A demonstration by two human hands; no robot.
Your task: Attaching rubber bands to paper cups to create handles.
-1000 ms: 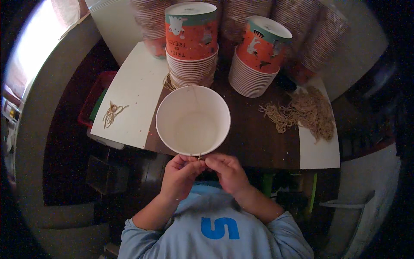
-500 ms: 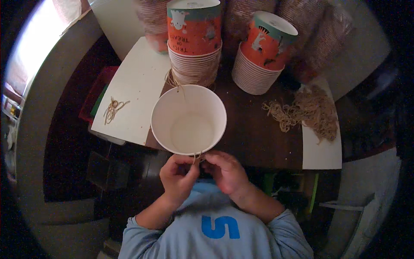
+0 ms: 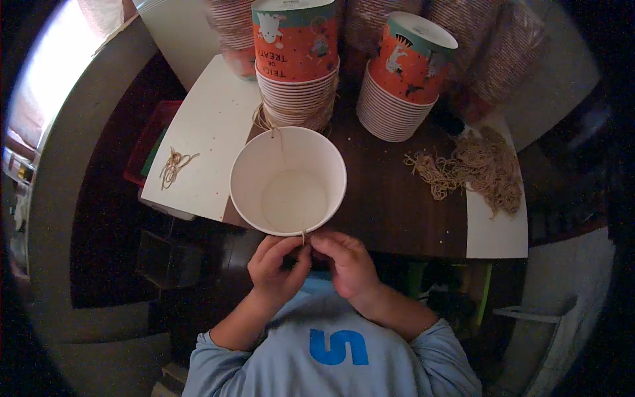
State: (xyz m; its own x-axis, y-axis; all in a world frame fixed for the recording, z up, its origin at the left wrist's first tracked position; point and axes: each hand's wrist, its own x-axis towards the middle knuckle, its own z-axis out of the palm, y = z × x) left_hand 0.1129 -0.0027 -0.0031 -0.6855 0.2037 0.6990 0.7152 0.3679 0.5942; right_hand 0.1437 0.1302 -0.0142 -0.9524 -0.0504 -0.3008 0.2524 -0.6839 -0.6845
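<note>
L hand [image 3: 274,268] pinches thin cord [image 3: 304,236] at near rim of white tub [image 3: 327,165], over front edge of worktop [image 3: 403,212], R hand [image 3: 349,264] half-curled alongside, grip can't tell; far-side cord's thru, near side prob. unfinished.

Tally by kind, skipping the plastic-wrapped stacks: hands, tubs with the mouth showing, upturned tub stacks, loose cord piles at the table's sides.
Left hand and right hand: 2
White-lined tub, mouth showing: 1
Left upturned stack and right upturned stack: 2
Small cord pile and large cord pile: 2
Total: 7
</note>
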